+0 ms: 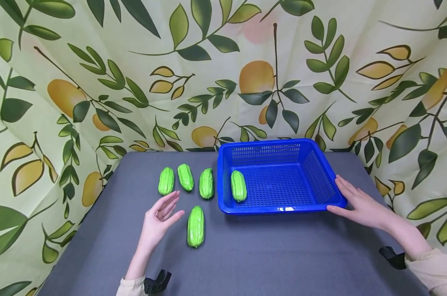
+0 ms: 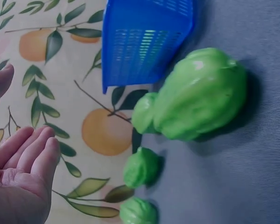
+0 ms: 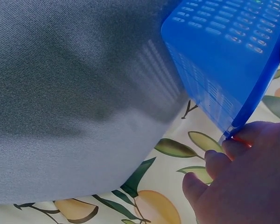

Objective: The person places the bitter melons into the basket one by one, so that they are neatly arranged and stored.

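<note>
My left hand [image 1: 158, 220] hovers over the grey table with its fingers loosely bent and nothing in them. Just right of it lies a bright green ridged gourd [image 1: 195, 227], which looms large in the left wrist view. Beyond the fingertips, three more gourds stand in a row: the left one [image 1: 166, 181], the middle one [image 1: 185, 177] and the right one [image 1: 206, 183]. Inside the blue plastic basket [image 1: 282, 209], another gourd [image 1: 239, 186] lies near the left wall. My right hand [image 1: 364, 207] touches the basket's right rim near the front corner, thumb and fingers spread.
The grey tabletop [image 1: 267, 255] extends in front of the basket. A cloth backdrop [image 1: 216, 107] printed with leaves and fruit hangs behind the table and along both sides. Dark wrist mounts [image 1: 157, 282] are strapped near both sleeves.
</note>
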A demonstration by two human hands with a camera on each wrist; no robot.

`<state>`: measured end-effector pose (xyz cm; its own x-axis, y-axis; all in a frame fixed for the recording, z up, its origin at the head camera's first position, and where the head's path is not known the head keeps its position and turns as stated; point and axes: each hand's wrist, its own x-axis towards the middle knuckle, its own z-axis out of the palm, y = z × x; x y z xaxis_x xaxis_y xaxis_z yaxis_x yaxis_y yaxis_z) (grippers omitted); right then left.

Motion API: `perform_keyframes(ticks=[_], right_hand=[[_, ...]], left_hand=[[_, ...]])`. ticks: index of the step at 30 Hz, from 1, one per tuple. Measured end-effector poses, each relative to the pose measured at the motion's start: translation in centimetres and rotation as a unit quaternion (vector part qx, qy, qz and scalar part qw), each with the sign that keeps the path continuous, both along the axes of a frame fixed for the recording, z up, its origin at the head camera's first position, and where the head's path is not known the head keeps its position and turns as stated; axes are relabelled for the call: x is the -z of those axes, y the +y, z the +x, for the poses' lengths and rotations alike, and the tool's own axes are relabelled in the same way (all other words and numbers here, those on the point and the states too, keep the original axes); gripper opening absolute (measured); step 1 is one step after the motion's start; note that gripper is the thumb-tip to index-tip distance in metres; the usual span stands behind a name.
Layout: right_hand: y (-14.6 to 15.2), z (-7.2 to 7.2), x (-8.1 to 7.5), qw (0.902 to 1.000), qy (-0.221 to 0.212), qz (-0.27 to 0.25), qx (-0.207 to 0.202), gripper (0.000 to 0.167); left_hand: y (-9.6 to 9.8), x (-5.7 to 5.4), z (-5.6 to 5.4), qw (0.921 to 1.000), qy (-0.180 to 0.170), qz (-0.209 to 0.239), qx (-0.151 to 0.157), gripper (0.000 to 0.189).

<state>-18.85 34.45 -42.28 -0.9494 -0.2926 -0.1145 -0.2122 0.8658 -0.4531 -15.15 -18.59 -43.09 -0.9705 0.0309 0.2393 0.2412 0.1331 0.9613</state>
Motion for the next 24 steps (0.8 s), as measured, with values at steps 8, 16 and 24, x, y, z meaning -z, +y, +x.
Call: perform_keyframes(ticks=[8, 16, 24], right_hand=[[0.0, 0.0, 0.0, 1.0000, -0.001, -0.001, -0.003, 0.094], [0.0, -0.1, -0.1, 1.0000, 0.000, 0.003, -0.007, 0.095], [0.0, -0.1, 0.1, 0.9999, 0.003, 0.004, -0.009, 0.094]], left_hand=[[-0.2, 1.9, 1.4, 0.9994, -0.023, 0.001, -0.028, 0.059], [0.2, 2.8, 1.9, 0.9919, -0.092, -0.062, -0.061, 0.063], [1.3, 4.1, 2.0, 0.9820, -0.145, -0.103, -0.063, 0.069]])
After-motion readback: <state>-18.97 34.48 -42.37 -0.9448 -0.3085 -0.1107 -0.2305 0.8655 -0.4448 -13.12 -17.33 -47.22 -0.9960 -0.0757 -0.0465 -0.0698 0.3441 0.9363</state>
